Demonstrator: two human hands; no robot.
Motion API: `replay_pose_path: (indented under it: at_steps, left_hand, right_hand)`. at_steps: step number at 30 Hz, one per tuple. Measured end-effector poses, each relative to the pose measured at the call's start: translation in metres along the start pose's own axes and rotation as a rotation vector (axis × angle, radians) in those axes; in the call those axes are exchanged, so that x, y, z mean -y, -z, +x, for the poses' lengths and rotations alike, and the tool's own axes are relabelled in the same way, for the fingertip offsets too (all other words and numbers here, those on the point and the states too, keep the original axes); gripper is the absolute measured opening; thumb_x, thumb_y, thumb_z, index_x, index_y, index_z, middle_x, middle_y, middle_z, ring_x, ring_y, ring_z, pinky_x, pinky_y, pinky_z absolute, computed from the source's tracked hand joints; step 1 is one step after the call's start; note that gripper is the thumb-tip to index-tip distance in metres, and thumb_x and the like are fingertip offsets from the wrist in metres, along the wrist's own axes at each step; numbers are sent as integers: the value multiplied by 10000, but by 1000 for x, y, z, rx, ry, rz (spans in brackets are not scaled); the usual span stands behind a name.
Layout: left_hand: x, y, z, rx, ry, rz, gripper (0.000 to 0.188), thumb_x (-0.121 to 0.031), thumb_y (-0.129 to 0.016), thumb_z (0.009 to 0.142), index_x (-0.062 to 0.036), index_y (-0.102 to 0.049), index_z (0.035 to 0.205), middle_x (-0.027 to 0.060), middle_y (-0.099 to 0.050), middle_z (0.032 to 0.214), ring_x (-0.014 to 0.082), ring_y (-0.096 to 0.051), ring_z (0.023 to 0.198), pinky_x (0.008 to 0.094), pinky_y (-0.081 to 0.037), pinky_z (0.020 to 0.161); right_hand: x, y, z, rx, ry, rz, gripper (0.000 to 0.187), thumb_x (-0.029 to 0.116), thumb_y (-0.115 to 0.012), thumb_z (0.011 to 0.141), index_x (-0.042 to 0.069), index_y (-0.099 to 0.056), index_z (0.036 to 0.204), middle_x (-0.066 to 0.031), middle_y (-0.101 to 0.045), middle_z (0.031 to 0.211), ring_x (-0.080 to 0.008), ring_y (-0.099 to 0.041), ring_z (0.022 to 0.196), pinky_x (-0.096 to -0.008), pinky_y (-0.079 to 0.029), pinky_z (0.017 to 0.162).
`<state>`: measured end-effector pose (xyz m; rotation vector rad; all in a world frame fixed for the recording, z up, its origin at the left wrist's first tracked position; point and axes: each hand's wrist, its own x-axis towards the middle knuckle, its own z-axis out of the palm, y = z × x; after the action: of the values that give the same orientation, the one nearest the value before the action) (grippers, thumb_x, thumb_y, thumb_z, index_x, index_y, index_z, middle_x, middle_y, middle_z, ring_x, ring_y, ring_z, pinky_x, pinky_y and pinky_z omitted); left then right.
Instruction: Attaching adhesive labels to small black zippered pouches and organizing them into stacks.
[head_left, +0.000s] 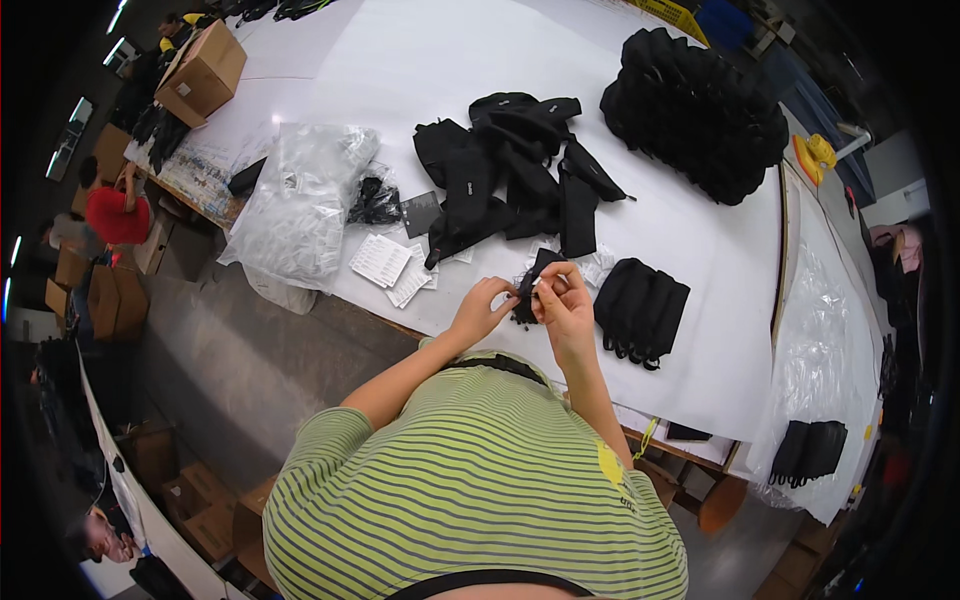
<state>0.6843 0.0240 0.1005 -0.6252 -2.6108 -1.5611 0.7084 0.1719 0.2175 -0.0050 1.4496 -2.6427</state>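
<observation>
My left hand (487, 306) and my right hand (564, 306) work close together above the near edge of the table. The right fingertips pinch a small white piece, too small to name. The left thumb and fingers are pinched at a cluster of thin black strings (523, 313); what exactly they grip is hidden. Behind the hands lies a black fabric piece (545, 259). Beyond it, a loose heap of black fabric pouches (468, 190) spreads over the white tabletop (380, 80). Right of my right hand lies a neat row of folded black pouches (645, 310).
White printed slips (380, 260) and a black card (421, 214) lie left of the heap. Clear plastic bags (300, 205) bulge over the table's left edge. A large black stack (690, 115) stands far right. A cardboard box (203, 74) sits far left; a person in red (118, 213) is beyond.
</observation>
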Motion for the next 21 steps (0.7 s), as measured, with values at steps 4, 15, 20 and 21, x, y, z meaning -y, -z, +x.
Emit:
replay_pose_path:
  at_steps: [4,15,20,21]
  left_hand:
    - [-7,-2,8,-75,-76,-99,148,-71,-625,756,-13,-553,872,111,-597,869,280,-560,835,349,-437,747]
    - [-94,82,43,537,-209,88,128,-72,-563,803,-22,-451,837,147,-545,714,336,-549,666,383,-425,593]
    - [-107,91,38,709,-143,46,121,-97,-542,837,-20,-456,871,147,-556,696,334,-565,672,378,-441,617]
    - [-107,92,37,737,-69,75,146,-94,-570,826,-21,-478,913,140,-551,778,321,-563,754,364,-448,671]
  right_hand:
    - [18,5,-10,-5,26,3,130,47,-544,873,76,-483,985,0,-515,761,-71,-501,634,-184,-366,543]
    - [75,16,-5,251,497,-1556,296,180,-653,772,66,-582,1036,-65,-572,975,-243,-504,986,-331,-393,811]
    - [61,24,-3,558,18,-1525,171,186,-674,736,73,-631,857,-33,-604,865,-220,-536,943,-341,-405,820]
    - [54,29,-3,546,83,-1449,135,178,-664,748,55,-620,783,-41,-604,735,-209,-576,778,-332,-435,697]
